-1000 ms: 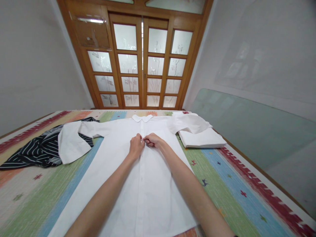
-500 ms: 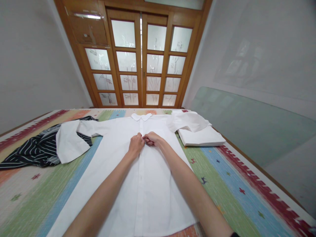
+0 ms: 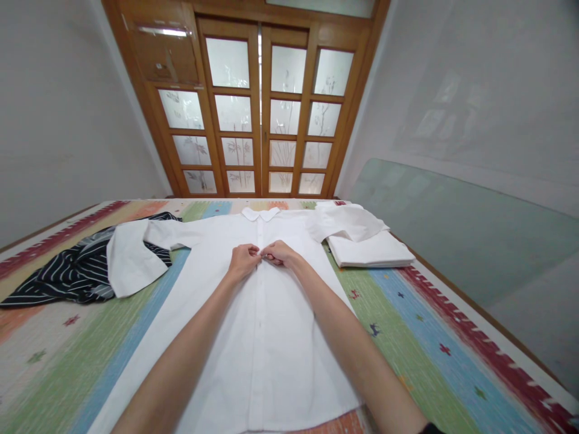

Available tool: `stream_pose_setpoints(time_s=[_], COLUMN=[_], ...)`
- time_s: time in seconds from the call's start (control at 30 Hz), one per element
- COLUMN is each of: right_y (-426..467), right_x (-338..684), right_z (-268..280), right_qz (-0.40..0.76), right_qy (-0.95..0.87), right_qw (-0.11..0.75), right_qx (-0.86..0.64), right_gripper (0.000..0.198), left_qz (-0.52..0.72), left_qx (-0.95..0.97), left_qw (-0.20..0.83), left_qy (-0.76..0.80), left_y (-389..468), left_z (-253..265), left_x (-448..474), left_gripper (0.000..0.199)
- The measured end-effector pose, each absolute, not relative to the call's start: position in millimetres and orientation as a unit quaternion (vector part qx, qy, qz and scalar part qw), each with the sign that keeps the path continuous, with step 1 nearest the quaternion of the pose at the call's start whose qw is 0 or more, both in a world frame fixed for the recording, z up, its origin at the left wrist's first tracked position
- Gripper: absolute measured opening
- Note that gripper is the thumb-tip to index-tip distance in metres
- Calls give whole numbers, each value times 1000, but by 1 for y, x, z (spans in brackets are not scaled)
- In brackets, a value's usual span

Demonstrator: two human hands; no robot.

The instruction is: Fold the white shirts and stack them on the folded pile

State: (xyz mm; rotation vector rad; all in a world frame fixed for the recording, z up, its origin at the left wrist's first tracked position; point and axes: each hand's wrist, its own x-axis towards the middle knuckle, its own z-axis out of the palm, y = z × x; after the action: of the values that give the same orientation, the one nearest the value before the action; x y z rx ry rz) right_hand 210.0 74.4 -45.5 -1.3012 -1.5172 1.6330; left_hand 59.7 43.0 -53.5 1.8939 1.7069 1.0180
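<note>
A white button-up shirt [image 3: 212,337] lies flat and face up on a striped, many-coloured cloth [image 3: 407,337], collar away from me. Both my hands meet on its front placket, a little below the collar. My left hand [image 3: 243,260] pinches the placket from the left, fingers curled. My right hand [image 3: 279,253] pinches the same spot from the right. Fingertips of both hands touch at the button line. The shirt's left sleeve [image 3: 131,256] lies folded over a dark garment; its right sleeve [image 3: 348,224] rests on a folded white stack.
A black garment with white stripes [image 3: 67,274] lies crumpled at the left. A folded white stack [image 3: 375,252] sits at the right, near the surface's edge. Wooden doors with frosted glass panes [image 3: 257,102] stand beyond the far end. A pale green panel [image 3: 452,223] leans against the right wall.
My hands stay pinched on the placket at the same spot; the left hand has shifted slightly left and its fingers have turned. The view has wobbled a little.
</note>
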Motion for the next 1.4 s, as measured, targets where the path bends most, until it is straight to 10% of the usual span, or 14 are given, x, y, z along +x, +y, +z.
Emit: stream_pose_setpoints(time_s=[0.77,1.4], right_y=[68,70], right_x=[208,208], right_z=[-44,-50], right_qz=[505,453], right_qy=[-605,-664], right_qw=[296,301], right_qx=[-540,-514], right_gripper=[22,20], left_qz=[484,447], left_qx=[565,647], left_qw=[373,235], left_qy=[556,571], left_y=[45,43], left_z=[-59,-53], left_x=[55,60], left_gripper=[17,21])
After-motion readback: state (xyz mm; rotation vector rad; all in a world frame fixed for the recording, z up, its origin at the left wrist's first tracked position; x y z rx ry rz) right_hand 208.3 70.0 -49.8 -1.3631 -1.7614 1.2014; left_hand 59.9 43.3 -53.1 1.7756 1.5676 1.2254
